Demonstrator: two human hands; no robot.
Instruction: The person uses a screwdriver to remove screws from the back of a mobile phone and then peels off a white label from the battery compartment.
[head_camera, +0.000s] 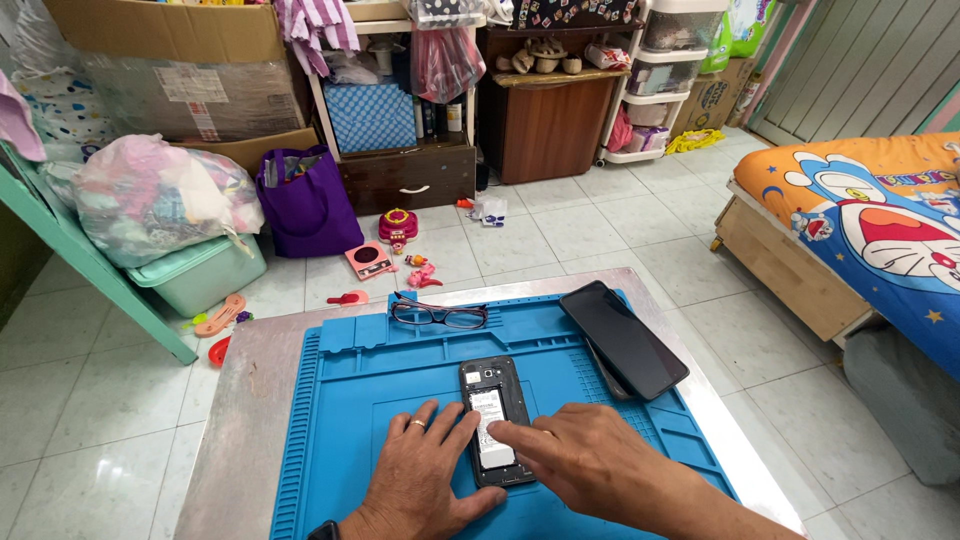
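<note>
An opened black phone (494, 388) with its back off lies on a blue work mat (370, 400), its white battery showing. My left hand (425, 475), with a ring on one finger, rests flat on the mat against the phone's left side. My right hand (590, 465) reaches in from the right, and its index fingertip presses on the battery. Neither hand holds anything. A second black phone (625, 338), screen up, lies tilted at the mat's far right corner. A pair of dark-framed glasses (438, 316) sits at the mat's far edge.
The mat covers a small metal-topped table (240, 400) on a white tiled floor. Toys (385, 250) lie scattered beyond the table. A purple bag (305, 200), a green bin (195, 272) with a plastic sack, shelves and boxes stand behind. A bed (870, 220) with a cartoon sheet is at right.
</note>
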